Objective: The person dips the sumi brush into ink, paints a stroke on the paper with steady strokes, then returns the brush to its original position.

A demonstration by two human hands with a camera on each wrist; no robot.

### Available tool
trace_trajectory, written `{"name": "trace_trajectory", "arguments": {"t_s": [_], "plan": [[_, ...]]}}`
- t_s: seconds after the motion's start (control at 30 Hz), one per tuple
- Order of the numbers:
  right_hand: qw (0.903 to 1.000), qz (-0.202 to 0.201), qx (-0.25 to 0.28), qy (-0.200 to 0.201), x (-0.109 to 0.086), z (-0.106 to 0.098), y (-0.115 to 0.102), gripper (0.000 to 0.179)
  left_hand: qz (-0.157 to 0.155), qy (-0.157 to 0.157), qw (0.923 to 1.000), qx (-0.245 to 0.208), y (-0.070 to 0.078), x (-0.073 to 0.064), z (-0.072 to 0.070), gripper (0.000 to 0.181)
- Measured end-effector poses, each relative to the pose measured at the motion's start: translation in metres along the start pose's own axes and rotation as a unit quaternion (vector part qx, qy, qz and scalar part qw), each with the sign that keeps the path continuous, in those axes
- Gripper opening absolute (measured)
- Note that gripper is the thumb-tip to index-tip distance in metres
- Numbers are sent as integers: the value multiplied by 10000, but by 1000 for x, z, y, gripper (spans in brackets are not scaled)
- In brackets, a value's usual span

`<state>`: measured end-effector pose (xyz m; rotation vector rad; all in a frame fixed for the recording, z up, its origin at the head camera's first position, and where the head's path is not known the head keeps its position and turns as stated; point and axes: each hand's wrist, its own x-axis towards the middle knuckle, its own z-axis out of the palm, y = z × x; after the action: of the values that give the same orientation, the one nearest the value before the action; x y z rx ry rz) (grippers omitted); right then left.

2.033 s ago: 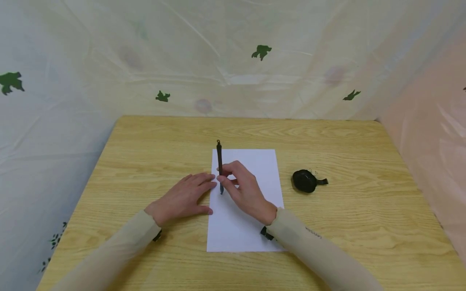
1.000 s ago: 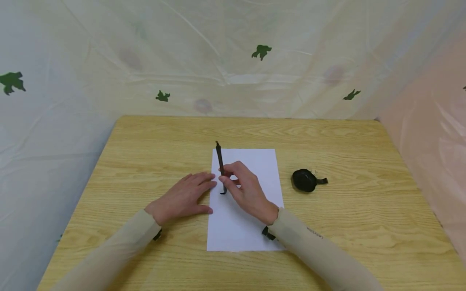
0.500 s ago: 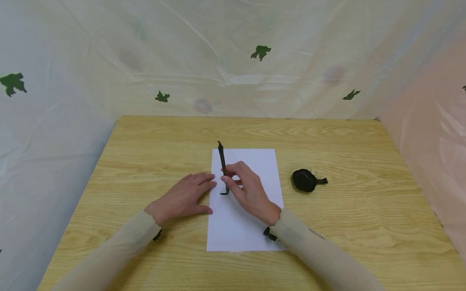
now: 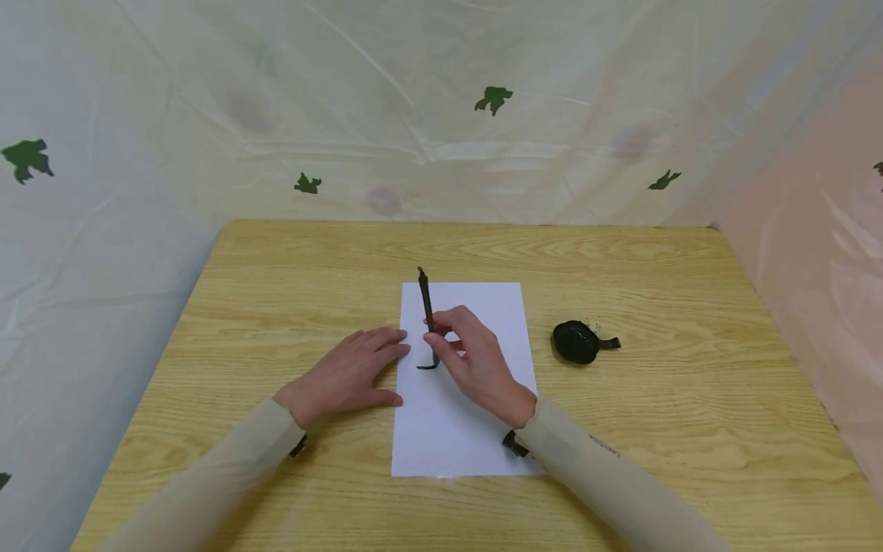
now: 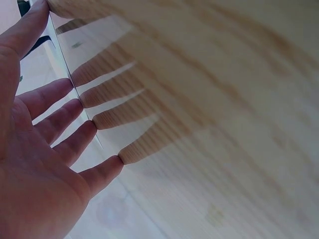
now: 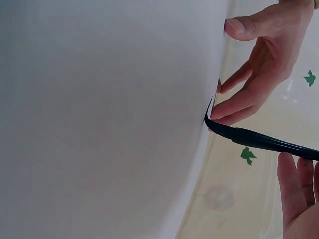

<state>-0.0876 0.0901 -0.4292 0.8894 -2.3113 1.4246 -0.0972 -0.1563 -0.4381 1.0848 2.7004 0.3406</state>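
The head view, unlike the right wrist's, shows the dish (image 4: 576, 343). Over the paper (image 4: 458, 441), your right hand's (image 4: 476, 364) fingers pinch the brush (image 4: 427, 300) above its tip; your left hand (image 4: 345, 377) lies spread at the paper's left edge.

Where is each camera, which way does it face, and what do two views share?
Head: on the head, facing forward and down at the paper; left hand, right hand, sleeves show.
Left wrist: on that wrist, facing the tabletop; left hand shows.
Right wrist: on that wrist, facing paper and brush; both hands show.
Shared by head and right wrist: brush.
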Motion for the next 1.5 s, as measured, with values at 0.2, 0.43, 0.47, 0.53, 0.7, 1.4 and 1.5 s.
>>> {"name": "trace_trajectory", "arguments": {"t_s": [0.2,0.43,0.47,0.53,0.7,1.4,1.5], "plan": [[10000,15,-36,20,-1,-2,0,19,-4,9,10000,0,0,0,0,80],[9999,85,-56,38,-1,-5,1,18,-26,24,10000,41,0,1,0,80],[9999,102,-61,35,-1,-5,1,19,-24,28,10000,42,0,1,0,80],[9999,126,-59,34,-2,-6,1,19,-3,47,10000,55,0,1,0,80],[9999,151,-49,41,-2,-8,-1,22,31,69,10000,63,0,1,0,79],[9993,348,-112,61,-7,-15,0,23,-94,-97,9999,24,1,1,-2,80],[9992,383,-113,50,-7,-16,0,22,-100,-96,9999,36,1,1,-2,80]]}}
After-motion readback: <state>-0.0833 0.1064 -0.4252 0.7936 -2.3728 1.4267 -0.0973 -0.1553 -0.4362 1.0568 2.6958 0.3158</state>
